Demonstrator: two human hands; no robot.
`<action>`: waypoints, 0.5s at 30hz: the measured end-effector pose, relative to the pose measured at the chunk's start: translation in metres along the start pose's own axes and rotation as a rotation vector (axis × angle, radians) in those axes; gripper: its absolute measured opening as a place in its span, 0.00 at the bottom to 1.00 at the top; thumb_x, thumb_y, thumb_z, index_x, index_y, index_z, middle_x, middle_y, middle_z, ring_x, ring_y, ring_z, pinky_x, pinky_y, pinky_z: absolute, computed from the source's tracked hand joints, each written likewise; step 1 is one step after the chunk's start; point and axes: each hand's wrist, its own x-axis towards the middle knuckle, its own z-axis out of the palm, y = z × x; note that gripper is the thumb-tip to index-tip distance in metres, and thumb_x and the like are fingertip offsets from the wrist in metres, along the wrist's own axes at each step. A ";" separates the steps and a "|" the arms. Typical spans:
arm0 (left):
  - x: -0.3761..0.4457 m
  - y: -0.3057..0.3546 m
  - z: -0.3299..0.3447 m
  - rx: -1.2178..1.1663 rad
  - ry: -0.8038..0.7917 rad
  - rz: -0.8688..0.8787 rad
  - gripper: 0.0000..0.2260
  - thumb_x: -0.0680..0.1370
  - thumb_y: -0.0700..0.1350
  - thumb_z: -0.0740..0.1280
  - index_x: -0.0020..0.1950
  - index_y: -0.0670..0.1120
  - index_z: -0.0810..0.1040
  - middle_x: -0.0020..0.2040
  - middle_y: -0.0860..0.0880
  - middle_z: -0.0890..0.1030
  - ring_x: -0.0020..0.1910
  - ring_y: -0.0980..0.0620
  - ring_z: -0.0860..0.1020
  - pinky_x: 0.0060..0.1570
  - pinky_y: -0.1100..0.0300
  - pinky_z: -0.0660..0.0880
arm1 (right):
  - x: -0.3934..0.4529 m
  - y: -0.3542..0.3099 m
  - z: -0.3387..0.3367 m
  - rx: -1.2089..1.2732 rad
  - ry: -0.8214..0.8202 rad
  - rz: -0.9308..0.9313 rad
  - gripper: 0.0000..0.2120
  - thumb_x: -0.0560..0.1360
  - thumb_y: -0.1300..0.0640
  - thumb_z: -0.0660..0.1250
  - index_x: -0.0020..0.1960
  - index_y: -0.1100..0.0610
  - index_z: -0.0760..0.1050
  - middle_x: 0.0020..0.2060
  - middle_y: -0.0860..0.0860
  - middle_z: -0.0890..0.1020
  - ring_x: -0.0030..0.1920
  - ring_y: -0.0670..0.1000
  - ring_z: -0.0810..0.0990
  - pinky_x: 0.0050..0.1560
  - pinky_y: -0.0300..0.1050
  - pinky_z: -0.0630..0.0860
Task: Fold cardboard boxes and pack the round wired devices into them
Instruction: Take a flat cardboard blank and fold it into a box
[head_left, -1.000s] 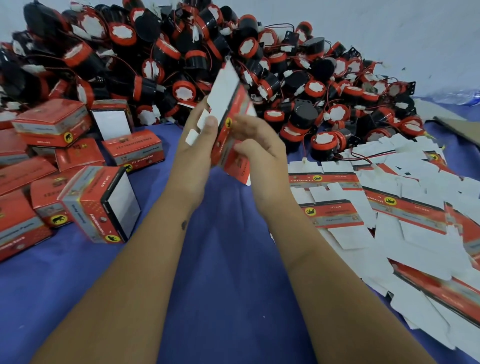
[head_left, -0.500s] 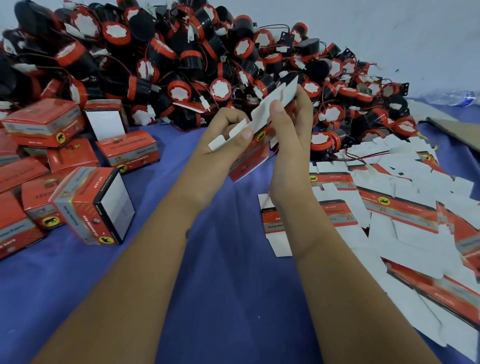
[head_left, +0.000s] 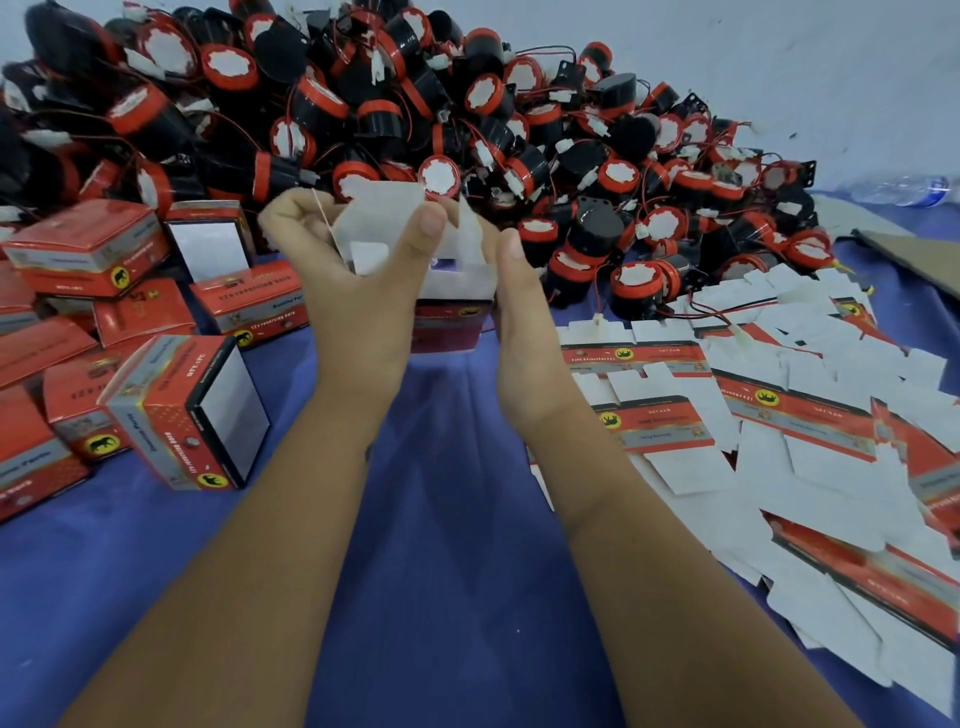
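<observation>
Both hands are up over the blue tabletop (head_left: 457, 545) with one half-opened cardboard box (head_left: 452, 306) held between them: the left hand (head_left: 358, 291) has its fingers curled round the box's left side with the thumb up against the white flaps, and the right hand (head_left: 519, 312) is flat against the right side, thumb by a flap. The box's white flaps stick up and it's open at the top; whether anything is in it I can't tell. Behind it there's a huge heap of round wired devices (head_left: 415, 119), black bodies with red rims, white faces and thin red wires all tangled. Off to the left sits a bunch of folded boxes (head_left: 88, 249), red with grey bands; most are closed so the contents don't show, and one nearer box (head_left: 187, 410) lies on its side showing a white end panel. To the right a spread of flat box blanks (head_left: 779, 415) overlaps across the tabletop, white sides and red printed strips mixed.
</observation>
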 end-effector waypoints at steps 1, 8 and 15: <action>0.002 0.000 0.000 -0.016 0.030 -0.018 0.26 0.74 0.49 0.74 0.57 0.42 0.59 0.50 0.51 0.69 0.42 0.67 0.75 0.46 0.70 0.73 | 0.000 -0.001 0.001 -0.016 -0.017 0.006 0.29 0.80 0.46 0.53 0.73 0.64 0.65 0.71 0.59 0.71 0.73 0.54 0.67 0.74 0.55 0.62; 0.008 -0.006 -0.005 0.006 -0.031 -0.331 0.23 0.74 0.59 0.68 0.61 0.45 0.71 0.55 0.46 0.80 0.51 0.52 0.81 0.50 0.57 0.79 | -0.002 0.004 -0.002 -0.184 0.023 0.053 0.10 0.80 0.61 0.64 0.60 0.55 0.75 0.50 0.46 0.81 0.50 0.41 0.79 0.49 0.35 0.76; -0.001 -0.020 -0.001 -0.018 -0.160 -0.420 0.11 0.78 0.37 0.59 0.55 0.50 0.75 0.44 0.54 0.83 0.37 0.61 0.81 0.32 0.65 0.76 | 0.005 0.011 -0.015 -0.084 0.198 0.196 0.11 0.76 0.63 0.66 0.57 0.56 0.74 0.50 0.53 0.81 0.48 0.49 0.80 0.49 0.48 0.77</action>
